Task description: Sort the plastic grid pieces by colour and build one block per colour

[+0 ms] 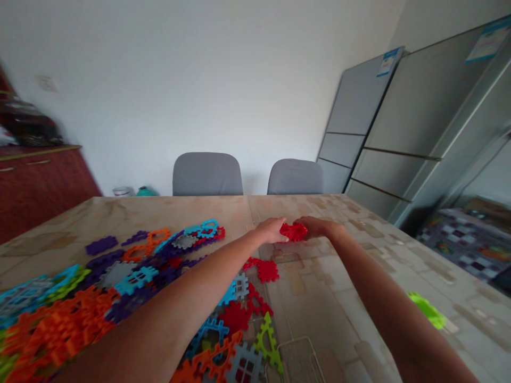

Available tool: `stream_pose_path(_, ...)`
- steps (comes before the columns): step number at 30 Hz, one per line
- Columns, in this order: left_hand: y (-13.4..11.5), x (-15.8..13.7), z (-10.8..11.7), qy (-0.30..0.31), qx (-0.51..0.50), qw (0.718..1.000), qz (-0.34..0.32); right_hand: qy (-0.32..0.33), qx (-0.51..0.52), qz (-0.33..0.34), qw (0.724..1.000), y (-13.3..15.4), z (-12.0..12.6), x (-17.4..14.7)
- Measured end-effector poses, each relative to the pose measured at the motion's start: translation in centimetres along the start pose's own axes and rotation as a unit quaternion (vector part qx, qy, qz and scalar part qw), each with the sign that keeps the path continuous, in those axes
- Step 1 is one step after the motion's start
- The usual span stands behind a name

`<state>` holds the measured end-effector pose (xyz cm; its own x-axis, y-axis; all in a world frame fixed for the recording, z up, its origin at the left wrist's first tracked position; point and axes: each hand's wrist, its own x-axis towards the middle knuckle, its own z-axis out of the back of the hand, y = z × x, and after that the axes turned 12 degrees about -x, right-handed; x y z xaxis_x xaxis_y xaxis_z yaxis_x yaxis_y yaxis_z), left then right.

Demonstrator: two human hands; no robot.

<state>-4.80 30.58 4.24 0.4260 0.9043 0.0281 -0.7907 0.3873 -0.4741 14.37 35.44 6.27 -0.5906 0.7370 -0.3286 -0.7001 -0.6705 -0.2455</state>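
Out over the middle of the table, my left hand (271,230) and my right hand (314,227) hold a red bundle of plastic building pieces (293,232) between them, one from each side. Fingers of both hands are closed on its ends; how many pieces it has I cannot tell. Just below my left hand lie a flat red toothed piece (268,270) and another red piece (257,301). A wide heap of interlocking pieces in orange (59,324), purple, blue, grey and green spreads under and left of my left forearm.
A lime green piece (426,310) lies at the right, beyond my right forearm. Two grey chairs (207,174) stand at the table's (339,319) far edge. A grey fridge (415,101) is at the right, a red-brown cabinet (43,175) at the left.
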Motion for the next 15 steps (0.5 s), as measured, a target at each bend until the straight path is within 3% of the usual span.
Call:
stream_pose_path(9, 0.33, 0.34, -0.50, 0.002, -0.027, 0.999, 0.022, 0.016, 0.030, -0.001, 0.999, 0.37, -0.10, 0.56)
stream_pose_path(15, 0.83, 0.28, -0.29, -0.015, -0.065, 0.998, 0.004, -0.054, 0.079, -0.013, 0.995, 0.17, -0.56, 0.18)
